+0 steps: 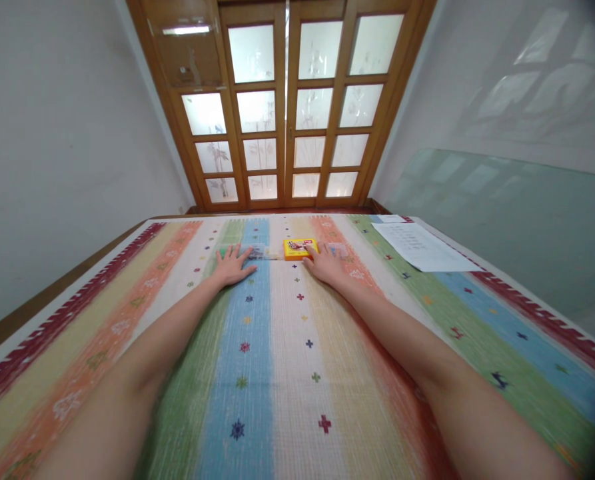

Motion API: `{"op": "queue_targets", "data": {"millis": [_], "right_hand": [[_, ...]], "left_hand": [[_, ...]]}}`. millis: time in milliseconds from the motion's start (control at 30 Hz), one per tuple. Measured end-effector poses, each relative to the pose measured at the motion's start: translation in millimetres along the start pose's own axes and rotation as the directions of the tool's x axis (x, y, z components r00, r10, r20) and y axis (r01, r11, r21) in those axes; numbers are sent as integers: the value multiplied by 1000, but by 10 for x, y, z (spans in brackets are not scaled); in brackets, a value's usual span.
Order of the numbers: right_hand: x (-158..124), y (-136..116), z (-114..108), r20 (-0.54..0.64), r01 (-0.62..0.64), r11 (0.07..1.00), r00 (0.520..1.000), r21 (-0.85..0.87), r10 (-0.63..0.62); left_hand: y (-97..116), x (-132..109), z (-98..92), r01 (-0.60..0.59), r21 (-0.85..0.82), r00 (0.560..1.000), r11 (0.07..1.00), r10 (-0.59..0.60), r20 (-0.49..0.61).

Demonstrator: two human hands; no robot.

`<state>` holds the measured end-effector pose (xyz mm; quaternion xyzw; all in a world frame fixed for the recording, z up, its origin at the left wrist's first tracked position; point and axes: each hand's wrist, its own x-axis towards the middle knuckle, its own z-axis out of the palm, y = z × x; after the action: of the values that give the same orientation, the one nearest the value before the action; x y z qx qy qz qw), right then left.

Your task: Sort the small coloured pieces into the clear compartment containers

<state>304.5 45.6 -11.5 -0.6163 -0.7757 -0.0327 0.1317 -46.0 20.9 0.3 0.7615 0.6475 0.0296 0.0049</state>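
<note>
Both arms reach out over the striped tablecloth [247, 373]. My left hand [231, 268] lies palm down with its fingers spread, at a clear, flat plastic piece [260, 251] that is partly hidden under it. A small yellow box [293, 251] with a red and white print lies flat to the right of that piece. At the box's right edge, my right hand [326, 265] is open, with its fingers stretched out over the corner. Beyond those fingers another see-through, pinkish piece [343, 251] shows; its kind I cannot make out.
A printed white sheet of paper [422, 247] lies on the right side of the table, with a smaller paper [391, 219] behind it. A glass panel [502, 233] leans along the right wall. Wooden doors with glass panes [285, 107] stand beyond the far edge.
</note>
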Motion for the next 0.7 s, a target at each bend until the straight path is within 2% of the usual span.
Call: {"op": "queue_targets", "data": {"millis": [233,467,600,700], "right_hand": [[-11,484,2,-14,-66,997,998,-31,66],[-43,1047,14,-54,-28,996,998,-82,23],[-65,1173,-26,-33,8,995,999,-103,-11],[-143,1041,-117,-46,50,993,997,-105,-55]], "left_hand": [[526,149,51,-8,-40,1000,999,8,-19],[1026,282,104,-33,-79,998,996,29,-51],[1119,295,85,-28,-106,998,994,22,-59],[1070,210,51,-61,-114,995,992,51,-90]]}}
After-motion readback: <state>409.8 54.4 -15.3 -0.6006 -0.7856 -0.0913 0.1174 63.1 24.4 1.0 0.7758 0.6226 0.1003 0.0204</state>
